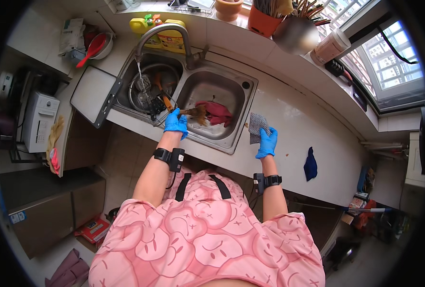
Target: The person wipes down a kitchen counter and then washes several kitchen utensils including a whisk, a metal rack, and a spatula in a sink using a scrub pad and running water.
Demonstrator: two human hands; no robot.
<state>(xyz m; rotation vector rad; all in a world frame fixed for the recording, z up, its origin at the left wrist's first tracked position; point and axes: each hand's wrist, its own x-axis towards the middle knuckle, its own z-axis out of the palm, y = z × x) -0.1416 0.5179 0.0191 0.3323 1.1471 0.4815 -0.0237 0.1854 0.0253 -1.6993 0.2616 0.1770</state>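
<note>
Blue gloves cover both hands. My left hand is closed on the handle of a bristle brush, whose brown bristles reach over the right sink basin. A red cloth lies crumpled in that basin, beside the bristles. My right hand pinches a grey textured cloth over the counter, just right of the sink. Water runs from the curved faucet into the left basin, where a metal bowl, an orange-handled utensil and other wet items sit.
A white cutting board lies left of the sink. A white basket with a red spoon stands at the back left, yellow bottles behind the faucet. A dark blue cloth rests on the right counter.
</note>
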